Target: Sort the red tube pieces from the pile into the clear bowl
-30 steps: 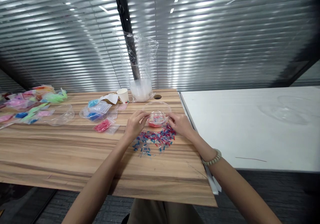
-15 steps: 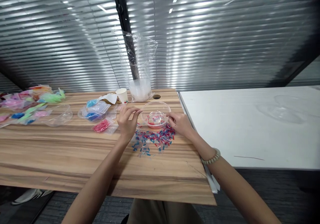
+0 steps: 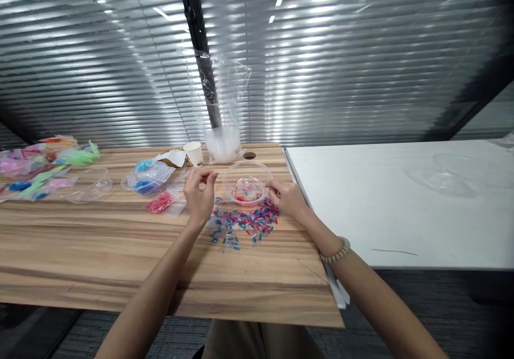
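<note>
A clear round plastic bowl point(image 3: 247, 200) with some red pieces in it stands on the wooden table. Just in front of it lies a loose spread of small red, blue and clear pieces point(image 3: 236, 222). My right hand point(image 3: 284, 196) is at the bowl's right rim, its fingers pressed together; what they hold, if anything, is too small to tell. To the left of the bowl, slightly apart from its rim, my left hand point(image 3: 199, 192) is raised with fingers curled and the fingertips near each other; whether something tiny is between them cannot be made out.
Left of my hands are a bag of pink-red pieces point(image 3: 159, 203), bags with blue contents point(image 3: 148, 181) and a paper cup point(image 3: 194, 154). A clear bag of stacked bowls point(image 3: 223, 144) stands behind. Colourful bags lie far left; a white table point(image 3: 361, 214) adjoins on the right.
My left hand has drawn slightly left, away from the bowl's rim, and its fingers have curled in. My right hand stays by the right rim. The whole view has shifted a little.
</note>
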A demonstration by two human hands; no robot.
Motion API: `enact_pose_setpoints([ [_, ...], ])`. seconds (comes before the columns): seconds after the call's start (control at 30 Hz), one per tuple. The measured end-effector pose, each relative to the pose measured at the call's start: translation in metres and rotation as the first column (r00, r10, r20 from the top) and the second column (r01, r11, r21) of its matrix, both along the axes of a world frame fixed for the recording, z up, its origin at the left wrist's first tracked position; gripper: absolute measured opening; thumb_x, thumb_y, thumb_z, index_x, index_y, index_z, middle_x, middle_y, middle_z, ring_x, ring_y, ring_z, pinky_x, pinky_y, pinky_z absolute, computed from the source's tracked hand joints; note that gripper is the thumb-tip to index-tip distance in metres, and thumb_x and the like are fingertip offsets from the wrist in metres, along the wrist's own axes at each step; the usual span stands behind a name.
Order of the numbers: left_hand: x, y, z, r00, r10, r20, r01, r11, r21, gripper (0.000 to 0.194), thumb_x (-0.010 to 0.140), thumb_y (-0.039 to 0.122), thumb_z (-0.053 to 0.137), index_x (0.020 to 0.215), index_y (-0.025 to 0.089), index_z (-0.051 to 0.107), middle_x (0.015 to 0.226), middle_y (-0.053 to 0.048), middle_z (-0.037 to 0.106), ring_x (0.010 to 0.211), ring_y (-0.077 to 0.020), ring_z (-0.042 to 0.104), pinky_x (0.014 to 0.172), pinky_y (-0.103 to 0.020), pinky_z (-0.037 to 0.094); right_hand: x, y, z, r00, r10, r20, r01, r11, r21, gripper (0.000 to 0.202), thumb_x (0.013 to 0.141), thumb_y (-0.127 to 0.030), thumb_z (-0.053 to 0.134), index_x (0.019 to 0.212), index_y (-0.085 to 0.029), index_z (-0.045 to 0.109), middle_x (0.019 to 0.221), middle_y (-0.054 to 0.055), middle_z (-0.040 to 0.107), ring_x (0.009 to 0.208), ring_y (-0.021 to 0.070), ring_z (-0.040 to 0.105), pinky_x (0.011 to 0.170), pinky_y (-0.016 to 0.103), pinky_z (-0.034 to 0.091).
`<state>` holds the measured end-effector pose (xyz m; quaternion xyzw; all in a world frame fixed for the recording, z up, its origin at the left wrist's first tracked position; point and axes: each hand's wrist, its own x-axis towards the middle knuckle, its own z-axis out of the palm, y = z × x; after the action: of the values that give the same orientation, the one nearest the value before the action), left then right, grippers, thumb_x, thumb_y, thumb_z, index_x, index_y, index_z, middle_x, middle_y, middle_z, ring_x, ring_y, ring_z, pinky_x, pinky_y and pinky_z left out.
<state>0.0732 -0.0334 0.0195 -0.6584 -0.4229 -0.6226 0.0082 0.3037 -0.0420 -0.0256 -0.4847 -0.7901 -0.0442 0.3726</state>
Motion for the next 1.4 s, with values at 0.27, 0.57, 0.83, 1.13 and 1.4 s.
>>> enact_pose_setpoints([
  [0.27, -0.002, 0.009, -0.007, 0.965, -0.042, 0.258, 0.085, 0.984, -0.157, 0.026, 0.085, 0.041, 0.050, 0.073, 0.017, 0.051, 0.065, 0.002, 0.047, 0.059, -0.0098, 0.045, 0.056, -0.021, 0.037, 0.000, 0.000, 0.000, 0.999, -0.019, 0.027, 0.020, 1.000, -0.015, 0.023, 0.080, -0.015, 0.043, 0.088, -0.018, 0.064, 0.073, 0.004, 0.068, 0.065, 0.0157, 0.059, 0.060, 0.024, 0.037],
  [0.57, -0.003, 0.016, -0.011, 0.904, -0.078, 0.419, 0.149, 0.979, -0.138, 0.033, 0.086, 0.049, 0.045, 0.072, 0.019, 0.043, 0.061, 0.003, 0.043, 0.054, -0.0091, 0.043, 0.054, -0.021, 0.038, 0.000, -0.002, 0.003, 1.000, -0.007, 0.023, 0.007, 1.000, -0.029, 0.023, 0.081, -0.014, 0.042, 0.088, -0.018, 0.064, 0.072, 0.003, 0.066, 0.061, 0.0141, 0.057, 0.060, 0.024, 0.037],
  [0.83, -0.005, 0.017, -0.009, 0.890, -0.097, 0.446, 0.195, 0.965, -0.178, 0.036, 0.079, 0.051, 0.055, 0.068, 0.017, 0.050, 0.059, 0.003, 0.045, 0.052, -0.0075, 0.044, 0.052, -0.019, 0.038, 0.000, -0.002, 0.001, 1.000, -0.016, 0.018, 0.016, 1.000, -0.019, 0.025, 0.081, -0.014, 0.041, 0.090, -0.017, 0.064, 0.073, 0.003, 0.067, 0.062, 0.0145, 0.058, 0.060, 0.024, 0.038],
  [1.13, 0.000, 0.016, -0.010, 0.802, -0.183, 0.569, 0.392, 0.880, -0.269, 0.034, 0.067, 0.046, 0.067, 0.073, 0.015, 0.055, 0.059, 0.002, 0.054, 0.053, -0.0091, 0.053, 0.054, -0.023, 0.048, 0.001, 0.000, -0.001, 1.000, 0.000, 0.014, 0.000, 0.999, -0.039, 0.024, 0.080, -0.014, 0.043, 0.089, -0.018, 0.065, 0.079, 0.005, 0.069, 0.067, 0.0155, 0.061, 0.063, 0.024, 0.041],
  [1.4, 0.003, 0.017, -0.015, 0.827, -0.229, 0.513, 0.449, 0.818, -0.358, 0.031, 0.063, 0.037, 0.070, 0.075, 0.013, 0.055, 0.064, 0.001, 0.058, 0.058, -0.0100, 0.057, 0.058, -0.024, 0.050, 0.000, 0.000, -0.002, 1.000, 0.005, -0.004, -0.005, 1.000, -0.013, 0.025, 0.080, -0.013, 0.044, 0.093, -0.018, 0.064, 0.081, 0.003, 0.069, 0.066, 0.0148, 0.061, 0.062, 0.024, 0.040],
])
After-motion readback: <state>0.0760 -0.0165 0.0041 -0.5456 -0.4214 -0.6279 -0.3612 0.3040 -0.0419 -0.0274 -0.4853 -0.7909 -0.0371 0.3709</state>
